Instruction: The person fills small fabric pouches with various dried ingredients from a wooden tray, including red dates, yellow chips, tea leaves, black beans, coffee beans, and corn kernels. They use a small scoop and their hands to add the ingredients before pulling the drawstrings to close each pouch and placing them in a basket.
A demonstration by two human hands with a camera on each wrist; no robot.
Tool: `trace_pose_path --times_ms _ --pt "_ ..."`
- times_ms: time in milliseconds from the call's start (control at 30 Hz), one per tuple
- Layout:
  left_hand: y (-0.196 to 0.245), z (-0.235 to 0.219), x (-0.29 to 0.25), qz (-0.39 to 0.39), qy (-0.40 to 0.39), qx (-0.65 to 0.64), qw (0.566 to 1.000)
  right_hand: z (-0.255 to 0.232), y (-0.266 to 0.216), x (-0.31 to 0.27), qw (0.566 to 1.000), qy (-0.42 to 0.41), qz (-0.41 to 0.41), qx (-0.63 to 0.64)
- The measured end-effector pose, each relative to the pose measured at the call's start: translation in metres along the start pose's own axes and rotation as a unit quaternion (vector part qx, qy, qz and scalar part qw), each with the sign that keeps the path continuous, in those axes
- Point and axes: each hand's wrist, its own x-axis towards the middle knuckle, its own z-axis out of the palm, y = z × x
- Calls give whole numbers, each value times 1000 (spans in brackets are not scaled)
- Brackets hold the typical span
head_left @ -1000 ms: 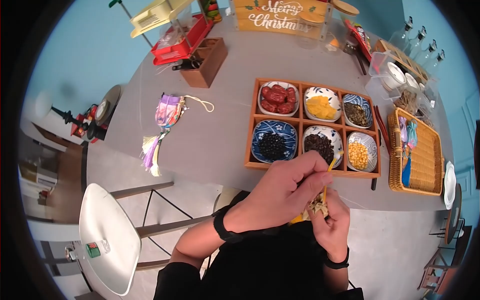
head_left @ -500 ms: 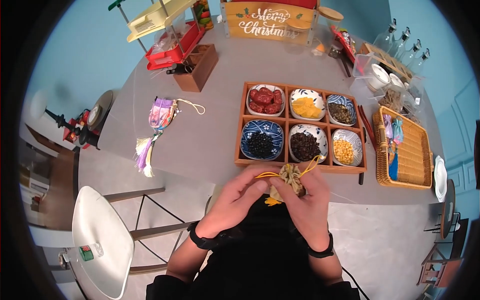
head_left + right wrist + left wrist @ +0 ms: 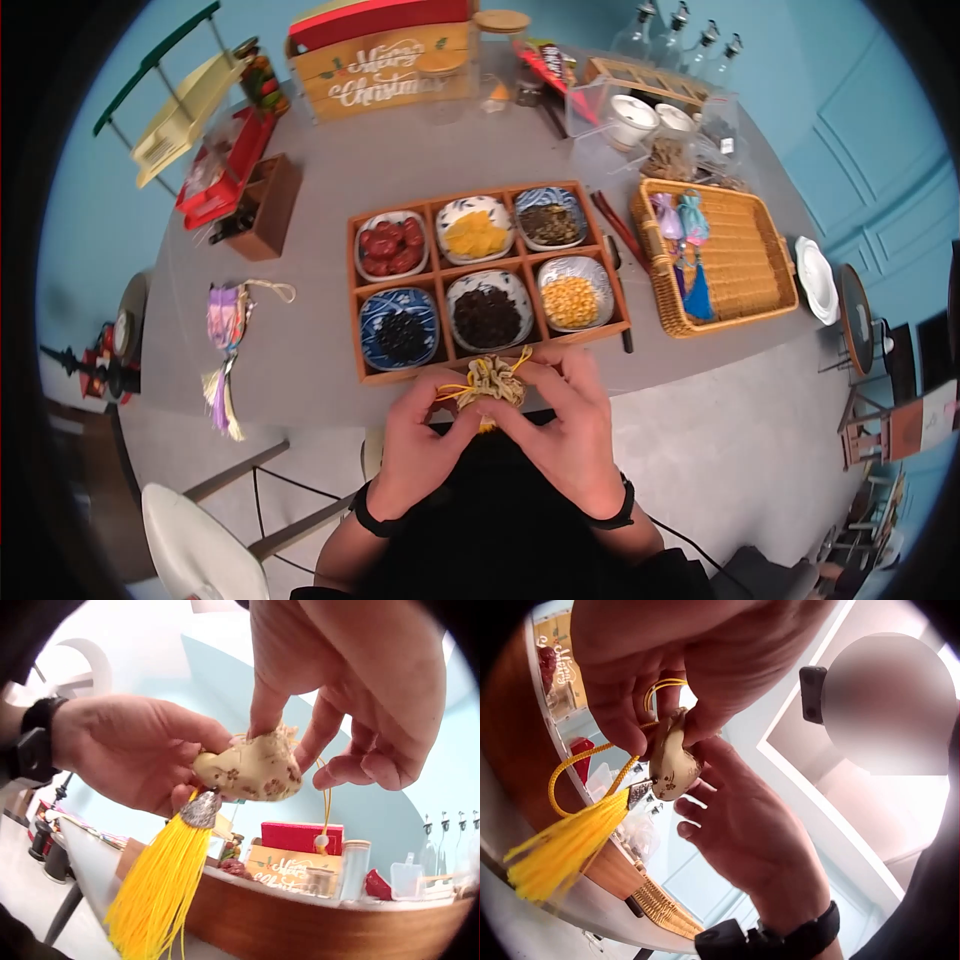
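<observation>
A small cream drawstring pouch point(image 3: 495, 382) with a brown flower print is held between both hands at the table's front edge. My left hand point(image 3: 425, 450) grips its gathered neck from the left, and my right hand point(image 3: 570, 435) pinches it from the right, thumbs close together. Yellow cord loops stick out on both sides of the neck. Seen from the right wrist, the pouch point(image 3: 259, 772) looks rounded, and a yellow tassel point(image 3: 165, 877) with a silver cap hangs from it. A bead sits on the dangling cord.
Just beyond the hands lies a wooden divided tray point(image 3: 437, 270) with small bowls of dates, yellow pieces, beans, corn and dried bits. A wicker basket point(image 3: 745, 260) with small tasselled pouches stands right. On the left lies a purple tasselled pouch point(image 3: 228, 320). Bottles and boxes line the back.
The left hand first pulled the yellow cord up above the pouch, then came down beside its neck. Both hands now hold the neck. The head view has turned right.
</observation>
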Motion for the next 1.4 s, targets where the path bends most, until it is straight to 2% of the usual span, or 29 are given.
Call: trace_pose_path --times_ms 33,100,233,300,367,433,500,533,567,600,667,733,767,833,900,933,1033,1200,1267,1333,1367,1400 --pt "3 3 6 2 -10 -6 1000 -6 0 4 1000 6 3 -10" --pt "9 6 17 60 -61 47 995 -18 0 12 987 -75 95 103" --pt "29 6 33 66 -104 27 992 -61 9 36 984 -104 110 99" --pt "29 -14 34 91 -4 44 995 -97 26 45 990 -43 115 72" --pt "22 -45 28 13 64 9 998 -136 40 55 982 21 172 81" --pt "14 -85 18 -39 104 50 993 -176 60 68 979 36 188 74" --pt "7 -118 11 -56 172 112 977 -212 84 84 971 10 232 48" --pt "3 -132 8 -57 165 110 978 -228 102 89 968 -5 250 28" --pt "-3 -145 5 -57 208 119 969 -240 119 95 963 -21 267 8" --pt "-7 -154 3 -57 253 129 957 -245 127 104 960 -28 277 -18" --pt "-14 -162 3 -61 278 116 952 -258 162 117 950 -59 299 -67" --pt "-15 -165 5 -64 303 103 945 -260 189 137 921 -126 313 -192" --pt "-16 -165 7 -65 303 103 945 -258 206 147 921 -128 314 -192" --pt "-16 -163 11 -84 296 129 943 -251 252 163 905 -200 300 -225" --pt "-17 -164 10 -92 275 134 948 -242 293 176 898 -233 292 -231" --pt "-18 -164 10 -97 254 138 953 -237 304 183 891 -263 284 -237" --pt "-21 -163 7 -96 268 137 949 -222 324 192 879 -262 305 -255" --pt "-21 -163 4 -111 279 137 944 -214 351 191 885 -243 315 -243" --pt "-20 -161 6 -110 284 131 943 -215 347 178 926 -121 241 -264" --pt "-21 -162 5 -106 301 130 939 -217 320 166 933 -33 168 -316" --pt "-26 -169 0 -109 308 135 935 -215 300 160 941 -10 190 -278" --pt "-32 -182 -6 -110 300 160 934 -216 273 154 942 -26 178 -282"
